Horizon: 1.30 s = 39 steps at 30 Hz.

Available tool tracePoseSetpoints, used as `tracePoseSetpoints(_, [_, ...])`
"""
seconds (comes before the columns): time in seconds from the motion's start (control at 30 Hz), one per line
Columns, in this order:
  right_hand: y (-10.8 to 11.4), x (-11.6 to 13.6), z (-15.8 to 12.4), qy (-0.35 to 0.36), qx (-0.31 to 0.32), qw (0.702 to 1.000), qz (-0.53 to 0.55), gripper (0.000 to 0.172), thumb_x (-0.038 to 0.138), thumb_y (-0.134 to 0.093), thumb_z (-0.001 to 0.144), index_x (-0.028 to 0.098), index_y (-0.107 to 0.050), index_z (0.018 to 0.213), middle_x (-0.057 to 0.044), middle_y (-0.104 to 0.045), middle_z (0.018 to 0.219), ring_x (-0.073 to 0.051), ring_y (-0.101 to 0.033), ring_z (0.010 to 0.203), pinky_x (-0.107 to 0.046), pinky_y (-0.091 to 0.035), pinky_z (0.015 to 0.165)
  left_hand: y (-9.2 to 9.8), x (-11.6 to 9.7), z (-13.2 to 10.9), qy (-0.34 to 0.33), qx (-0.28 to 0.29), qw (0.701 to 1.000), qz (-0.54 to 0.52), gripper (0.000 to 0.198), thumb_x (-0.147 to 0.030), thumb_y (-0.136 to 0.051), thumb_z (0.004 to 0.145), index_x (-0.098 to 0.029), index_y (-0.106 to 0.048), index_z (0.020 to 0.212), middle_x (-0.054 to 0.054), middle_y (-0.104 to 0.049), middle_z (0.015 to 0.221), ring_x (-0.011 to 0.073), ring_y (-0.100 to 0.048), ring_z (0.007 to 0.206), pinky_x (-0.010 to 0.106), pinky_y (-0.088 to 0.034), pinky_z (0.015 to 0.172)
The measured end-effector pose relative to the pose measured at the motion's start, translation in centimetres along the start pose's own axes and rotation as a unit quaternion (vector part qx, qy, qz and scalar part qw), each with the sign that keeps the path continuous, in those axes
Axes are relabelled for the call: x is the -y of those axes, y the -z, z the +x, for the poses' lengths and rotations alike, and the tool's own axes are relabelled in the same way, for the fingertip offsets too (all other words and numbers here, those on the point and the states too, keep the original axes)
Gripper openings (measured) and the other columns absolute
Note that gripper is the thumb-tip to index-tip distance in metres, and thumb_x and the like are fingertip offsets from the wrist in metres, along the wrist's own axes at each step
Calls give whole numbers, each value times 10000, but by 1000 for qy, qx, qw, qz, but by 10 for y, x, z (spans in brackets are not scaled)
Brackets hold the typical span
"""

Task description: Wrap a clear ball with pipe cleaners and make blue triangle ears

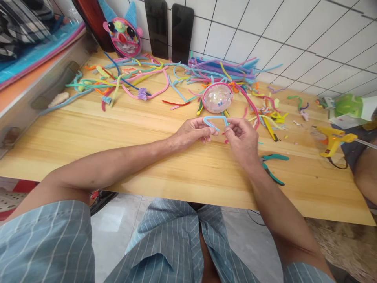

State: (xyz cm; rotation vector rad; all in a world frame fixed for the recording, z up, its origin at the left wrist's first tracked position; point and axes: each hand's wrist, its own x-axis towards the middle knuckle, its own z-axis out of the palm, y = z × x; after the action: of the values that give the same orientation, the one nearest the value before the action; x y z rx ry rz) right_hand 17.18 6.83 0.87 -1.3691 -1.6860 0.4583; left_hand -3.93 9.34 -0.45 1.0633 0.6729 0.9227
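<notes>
As the wooden table (132,122) is spread beneath the left hand (194,131) and right hand (243,139), a bending step is seemingly under way.
Just beyond the fingers, a clear, pink-rimmed round piece (217,99) is placed; between them, the fuzzy light-blue pipe cleaner (215,117) is held (sharply cornered), pinched at each side by closed thumb and fingertips. Steady pressure is probably called for next.
</notes>
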Motion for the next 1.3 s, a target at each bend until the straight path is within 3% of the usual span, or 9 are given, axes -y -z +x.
tracePoseSetpoints(0.2, [-5,0,-2,-20,40,997,67,279,401,-711,964,277,-806,1195,-51,-768,1042,-212,-728,903,-357,-629,737,-1,1,0,2,-26,1000,9,378,-435,-946,737,-153,-769,917,36,-812,898,74,-650,635,213,-488,609])
tracePoseSetpoints(0.37, [-8,-3,-2,-33,53,991,119,317,381,-753,917,268,-828,1204,-41,-794,1023,-209,-742,884,-396,-643,814,-4,1,-1,-11,-44,999,23,292,-382,-903,752,-155,-768,875,-17,-712,725,76,-610,605,216,-462,593])
tracePoseSetpoints(0.6, [-9,1,-2,-49,77,982,165,379,345,-789,871,264,-839,1238,-42,-823,1049,-209,-757,900,-410,-649,877,-7,-2,-4,-20,-57,998,33,216,-330,-853,780,-163,-728,836,-30,-685,692,75,-592,583,223,-461,594])
tracePoseSetpoints(0.9, [-8,3,-3,-67,87,974,197,430,425,-852,860,259,-849,1257,-43,-847,1067,-202,-759,878,-362,-651,805,-7,1,-4,-35,-71,995,55,287,-401,-851,744,-166,-715,836,-39,-659,677,82,-585,586,231,-471,605])
tracePoseSetpoints(1.13, [-9,6,-2,-85,73,971,211,378,426,-877,838,263,-867,1178,-46,-863,1046,-226,-788,911,-387,-665,841,-7,2,-7,-26,-59,993,99,283,-423,-827,777,-166,-732,846,-40,-639,664,89,-545,610,238,-424,616])
tracePoseSetpoints(1.3, [-9,7,-1,-81,62,976,191,292,330,-814,831,238,-874,1102,-21,-826,915,-183,-739,807,-340,-630,763,-5,2,-8,-36,-22,989,143,320,-459,-833,817,-166,-713,866,-41,-620,675,94,-522,624,240,-395,614])
